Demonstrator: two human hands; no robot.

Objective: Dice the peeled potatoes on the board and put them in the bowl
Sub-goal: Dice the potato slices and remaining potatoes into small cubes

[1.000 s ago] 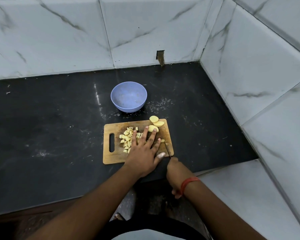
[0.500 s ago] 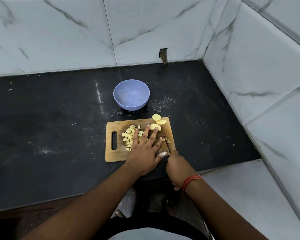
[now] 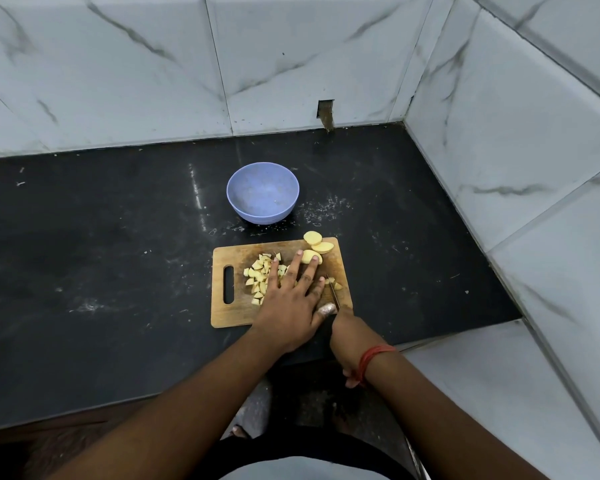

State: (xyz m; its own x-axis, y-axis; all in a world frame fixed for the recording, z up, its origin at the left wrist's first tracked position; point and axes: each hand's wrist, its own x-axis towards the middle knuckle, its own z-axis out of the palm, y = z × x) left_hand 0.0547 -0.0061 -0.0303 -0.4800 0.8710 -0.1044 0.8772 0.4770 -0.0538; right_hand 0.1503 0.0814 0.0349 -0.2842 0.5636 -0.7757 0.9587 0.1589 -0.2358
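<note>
A wooden cutting board (image 3: 238, 315) lies on the black counter. My left hand (image 3: 291, 299) rests flat on it with straight, spread fingers, partly covering a pile of diced potato (image 3: 258, 277). Its fingertips touch a potato slice (image 3: 310, 256). Two more slices (image 3: 317, 241) sit at the board's far right corner. My right hand (image 3: 352, 336) grips a knife (image 3: 334, 293) whose thin blade points away along the board's right side, beside a few cut bits (image 3: 336, 285). The blue bowl (image 3: 262, 192) stands behind the board with no potato in it.
Tiled walls close the counter at the back and on the right. White crumbs (image 3: 321, 211) speckle the counter right of the bowl. The counter's front edge runs just below the board.
My left hand has slid a little toward the potato slice, its fingers still spread flat. My right hand and the knife have edged forward along the board's right side.
</note>
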